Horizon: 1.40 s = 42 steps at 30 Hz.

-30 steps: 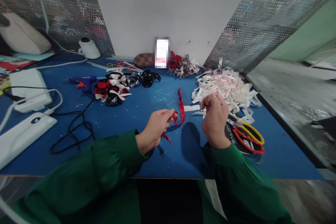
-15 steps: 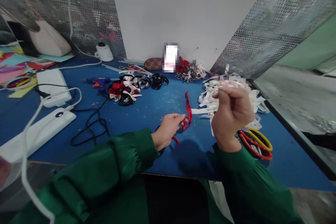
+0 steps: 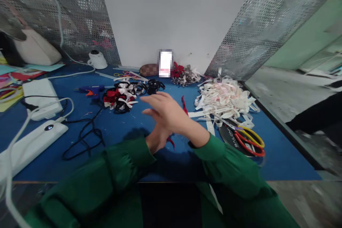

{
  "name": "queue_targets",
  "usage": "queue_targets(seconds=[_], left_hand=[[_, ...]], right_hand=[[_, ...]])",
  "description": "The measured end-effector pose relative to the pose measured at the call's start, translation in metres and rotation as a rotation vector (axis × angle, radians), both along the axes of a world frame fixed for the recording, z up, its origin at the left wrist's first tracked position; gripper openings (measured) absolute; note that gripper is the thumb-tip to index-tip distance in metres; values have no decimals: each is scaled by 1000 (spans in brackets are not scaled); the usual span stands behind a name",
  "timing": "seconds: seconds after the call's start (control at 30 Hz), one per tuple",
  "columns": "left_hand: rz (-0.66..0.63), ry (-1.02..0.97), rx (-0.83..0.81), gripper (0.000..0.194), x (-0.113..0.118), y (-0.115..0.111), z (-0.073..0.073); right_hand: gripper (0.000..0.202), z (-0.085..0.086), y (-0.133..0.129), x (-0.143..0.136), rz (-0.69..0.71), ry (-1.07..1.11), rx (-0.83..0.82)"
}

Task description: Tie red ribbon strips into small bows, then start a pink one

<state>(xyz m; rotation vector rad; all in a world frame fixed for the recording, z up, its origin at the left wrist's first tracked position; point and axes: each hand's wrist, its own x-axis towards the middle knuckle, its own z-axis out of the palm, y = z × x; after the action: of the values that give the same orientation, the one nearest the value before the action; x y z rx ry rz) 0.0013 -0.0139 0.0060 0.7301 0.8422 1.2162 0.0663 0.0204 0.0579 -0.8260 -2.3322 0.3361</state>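
My right hand (image 3: 169, 114) reaches across to the left, above my other hand. Its fingers point left, with the thumb and forefinger apart and nothing visible between them. Beneath it is my left hand (image 3: 156, 138), its fingertips covered. The left hand stays at the red ribbon (image 3: 184, 105) that it pinched a moment earlier; one end shows beyond the hands and another on their near side. By the ribbon's far end lies a flat white strip (image 3: 196, 114). A large heap of white ribbon pieces (image 3: 226, 96) is to the right.
Scissors (image 3: 249, 140) with red and yellow handles lie on a black object at right. Finished-looking bows on black hair ties (image 3: 120, 96) sit left, near a blue glue gun (image 3: 92, 89). A phone (image 3: 165, 63) stands at the back. Cables and a white power bank (image 3: 34, 149) are far left.
My right hand has swung left and down from beside the white heap, over my left hand, and its fingers have spread from a pinch. The view has turned slightly right.
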Motion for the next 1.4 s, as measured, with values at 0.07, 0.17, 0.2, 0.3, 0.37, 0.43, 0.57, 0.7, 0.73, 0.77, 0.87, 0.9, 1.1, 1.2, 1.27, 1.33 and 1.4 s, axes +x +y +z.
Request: queue_targets(seconds=[0.07,0.17,0.2,0.3,0.37,0.43,0.57,0.7,0.73,0.77,0.87,0.9,1.1,1.2,1.27,1.33,1.4], left_hand=[[-62,35,-15,18,-3,5,5],[-138,132,-8,19,-7,12,12],[-151,164,3,20,-8,14,13],[-168,225,25,30,-11,16,14],[-154,240,22,35,-12,18,13],[-144,252,13,40,-13,18,12],[-218,307,10,35,-14,17,14],[-246,291,-21,31,-15,14,22],[-246,267,-32,31,-16,14,25],[-248,238,-40,31,-18,14,29],[-225,109,-60,33,-28,18,43],[-215,40,-71,35,-32,20,49],[-66,-321,-84,25,-62,28,81],[-9,-327,-73,27,-72,26,83],[5,-278,-77,28,-75,24,77],[-16,-222,-113,31,-74,24,67],[-46,-195,-171,34,-73,25,57]], right_hand=[[31,-10,7,40,-39,70,-206],[35,-29,12,88,51,267,-514],[42,-36,12,97,104,327,-600],[48,-50,9,107,65,389,-685],[28,-53,6,106,-4,329,-587],[18,-53,6,104,-83,255,-387],[25,-58,11,109,-301,103,67],[25,-66,23,126,-435,128,157],[26,-66,27,131,-460,197,119],[26,-66,30,136,-480,282,67],[24,-62,37,149,-503,522,-120],[23,-59,38,151,-501,578,-176],[19,-46,36,157,-434,668,-311],[23,-46,36,158,-449,671,-311],[23,-47,37,158,-507,653,-301],[23,-48,39,160,-599,628,-253],[28,-50,41,163,-678,608,-212]])
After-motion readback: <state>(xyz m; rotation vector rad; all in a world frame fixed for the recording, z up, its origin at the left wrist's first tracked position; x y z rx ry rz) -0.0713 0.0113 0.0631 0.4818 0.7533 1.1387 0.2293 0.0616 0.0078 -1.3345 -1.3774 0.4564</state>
